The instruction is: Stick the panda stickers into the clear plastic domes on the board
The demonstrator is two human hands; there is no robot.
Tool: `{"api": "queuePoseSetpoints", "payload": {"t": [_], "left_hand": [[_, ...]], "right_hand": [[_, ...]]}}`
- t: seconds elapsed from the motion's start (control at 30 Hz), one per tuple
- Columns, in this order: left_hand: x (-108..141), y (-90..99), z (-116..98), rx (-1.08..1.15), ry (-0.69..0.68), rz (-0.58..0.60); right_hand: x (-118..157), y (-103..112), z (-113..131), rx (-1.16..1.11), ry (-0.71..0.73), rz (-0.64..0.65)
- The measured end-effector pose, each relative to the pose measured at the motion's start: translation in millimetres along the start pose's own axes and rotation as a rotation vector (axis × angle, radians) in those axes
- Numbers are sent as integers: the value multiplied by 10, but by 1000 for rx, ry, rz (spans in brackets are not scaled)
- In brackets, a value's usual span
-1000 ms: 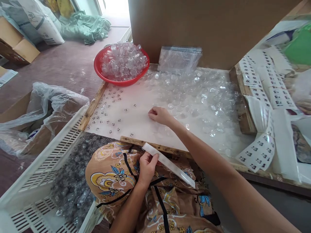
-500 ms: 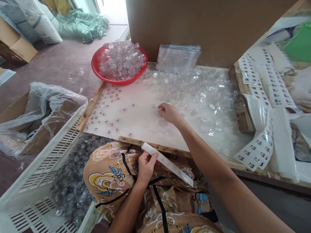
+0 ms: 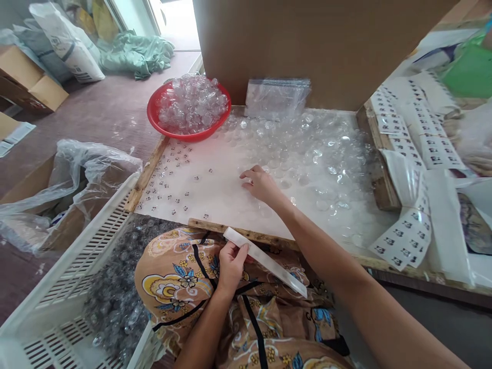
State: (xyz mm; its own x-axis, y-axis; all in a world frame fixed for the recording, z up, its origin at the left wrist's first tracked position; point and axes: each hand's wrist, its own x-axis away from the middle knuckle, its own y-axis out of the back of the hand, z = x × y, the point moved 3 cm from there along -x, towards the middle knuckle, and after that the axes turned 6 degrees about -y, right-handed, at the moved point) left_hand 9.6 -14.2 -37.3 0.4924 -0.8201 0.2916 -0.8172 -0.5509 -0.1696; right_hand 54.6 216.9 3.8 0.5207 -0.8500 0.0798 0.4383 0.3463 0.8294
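My left hand (image 3: pixel 232 266) rests over my lap, closed on one end of a long white paper strip (image 3: pixel 274 267) that slants down to the right. Over the pale tabletop (image 3: pixel 223 200) reaches my right hand (image 3: pixel 262 184), its fingers apart and nothing visible between them. Just right of it lie many clear round plastic pieces (image 3: pixel 334 171), spread across the table. To its left are scattered clear pieces with small black panda prints (image 3: pixel 186 194); their outlines are hard to make out.
A red bowl (image 3: pixel 154 115) heaped with clear pieces stands at the back left. Behind are plastic bags (image 3: pixel 277 97) against cardboard (image 3: pixel 307 46). Printed sticker strips (image 3: pixel 403 230) hang at right. A white crate (image 3: pixel 96 225) holds more pieces. Wooden strips (image 3: pixel 146 174) edge the table.
My right hand has moved slightly left, and its thumb and fingers have spread apart. My left hand still holds the strip in place. The view has shifted a little.
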Motion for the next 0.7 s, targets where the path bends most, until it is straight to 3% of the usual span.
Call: {"api": "queuePoseSetpoints", "payload": {"t": [0.27,0.4,0.6,0.7], "left_hand": [[10,6,5,9,8,1],[6,15,14,16,11,1],[9,20,14,11,15,-4],[13,21,19,8,6,2]], "right_hand": [[-28,48,-48,110,-51,-9],[-38,32,42,116,9,-52],[4,15,85,162,35,30],[-51,43,70,109,54,-60]]}}
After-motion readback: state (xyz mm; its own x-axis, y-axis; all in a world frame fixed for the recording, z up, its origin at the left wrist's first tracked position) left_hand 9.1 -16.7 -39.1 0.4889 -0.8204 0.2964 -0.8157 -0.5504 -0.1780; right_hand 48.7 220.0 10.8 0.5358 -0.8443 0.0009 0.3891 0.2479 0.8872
